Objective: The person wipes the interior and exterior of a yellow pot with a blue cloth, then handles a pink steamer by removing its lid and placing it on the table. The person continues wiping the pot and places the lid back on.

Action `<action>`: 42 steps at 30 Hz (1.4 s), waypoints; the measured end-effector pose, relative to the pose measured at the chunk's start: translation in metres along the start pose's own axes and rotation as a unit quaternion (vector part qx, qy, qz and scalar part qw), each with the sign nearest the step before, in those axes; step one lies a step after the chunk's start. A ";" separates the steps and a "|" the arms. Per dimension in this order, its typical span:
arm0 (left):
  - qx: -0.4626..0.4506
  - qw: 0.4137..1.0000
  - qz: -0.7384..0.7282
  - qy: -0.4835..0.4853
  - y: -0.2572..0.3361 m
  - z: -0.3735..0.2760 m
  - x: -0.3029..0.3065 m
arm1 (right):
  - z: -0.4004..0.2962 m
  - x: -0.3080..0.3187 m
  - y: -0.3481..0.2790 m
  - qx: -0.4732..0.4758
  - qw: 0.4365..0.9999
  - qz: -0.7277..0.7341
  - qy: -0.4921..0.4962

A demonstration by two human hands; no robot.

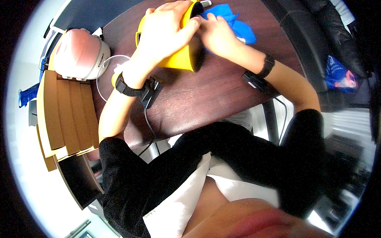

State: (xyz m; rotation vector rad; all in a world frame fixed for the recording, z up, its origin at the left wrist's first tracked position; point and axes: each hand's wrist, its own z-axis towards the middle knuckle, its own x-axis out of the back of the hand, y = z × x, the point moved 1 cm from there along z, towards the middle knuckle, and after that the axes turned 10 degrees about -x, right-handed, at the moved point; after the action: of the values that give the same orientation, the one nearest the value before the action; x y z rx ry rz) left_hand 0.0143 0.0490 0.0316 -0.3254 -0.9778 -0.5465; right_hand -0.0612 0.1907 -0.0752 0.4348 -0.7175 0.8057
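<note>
My left hand is on a yellow hollow object, its thumb along the near rim and its fingers over the top. The object's dark opening faces right. What lies inside is hidden, and I cannot tell exactly what the object is. My right hand has its fingers curled at that opening, close to my left thumb. Whether those fingers grip the rim or something inside is hidden. Behind my right hand lies a crumpled blue cloth item. Black straps with small dark devices are around both wrists.
A brown table spreads before me. To the left are a pink and white case, several cardboard boxes and a thin white ring. A black cable crosses the front edge. Black leather-like seating borders the right side.
</note>
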 end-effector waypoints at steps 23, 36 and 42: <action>0.026 0.999 0.013 0.016 -0.001 -0.005 -0.004 | -0.011 0.020 0.018 -0.118 0.816 0.548 -0.140; 0.024 0.999 0.020 0.015 -0.010 -0.008 -0.004 | 0.032 0.020 -0.017 -0.048 0.773 0.588 -0.236; 0.018 0.999 0.017 0.022 -0.007 -0.008 -0.002 | 0.020 0.040 -0.025 0.082 0.909 0.118 -0.390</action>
State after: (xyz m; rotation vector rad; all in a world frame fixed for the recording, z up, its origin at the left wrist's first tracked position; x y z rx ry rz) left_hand 0.0147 0.0400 0.0257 -0.2970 -0.9370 -0.5025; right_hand -0.0304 0.1833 -0.0347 0.8561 -1.4748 0.9222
